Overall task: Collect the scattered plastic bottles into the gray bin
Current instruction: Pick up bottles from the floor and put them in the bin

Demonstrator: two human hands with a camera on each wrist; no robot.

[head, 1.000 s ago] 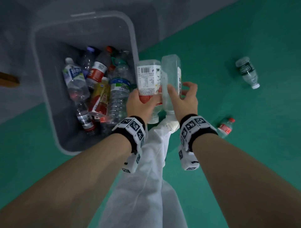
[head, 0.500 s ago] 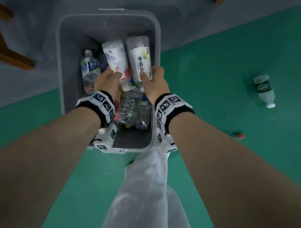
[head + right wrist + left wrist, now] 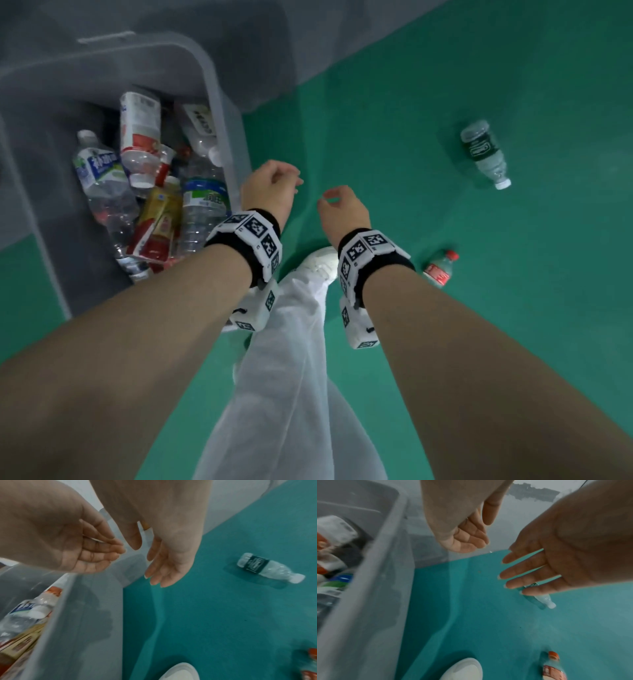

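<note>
The gray bin point(image 3: 224, 113) stands at the left and holds several plastic bottles. A white-and-red labelled bottle point(image 3: 140, 133) and a clear bottle point(image 3: 202, 132) lie on top of that pile. My left hand point(image 3: 274, 181) hangs just right of the bin's rim with loosely curled, empty fingers point(image 3: 471, 539). Beside it my right hand point(image 3: 337, 202) is relaxed and empty too, its fingers point(image 3: 161, 573) over the green floor. Two bottles lie on the floor at the right: a dark-labelled one point(image 3: 484, 154) point(image 3: 267, 568) and a small red-capped one point(image 3: 438, 270) point(image 3: 553, 668).
My white trouser leg point(image 3: 291, 377) and white shoe point(image 3: 320, 263) are below the hands, close to the bin's near right corner. A gray strip of floor point(image 3: 308, 41) runs behind the bin. The green floor point(image 3: 513, 342) spreads to the right.
Both hands held a bottle each over the bin, let them go into it, and have drawn back to the right of the rim, now empty. The view has swung right.
</note>
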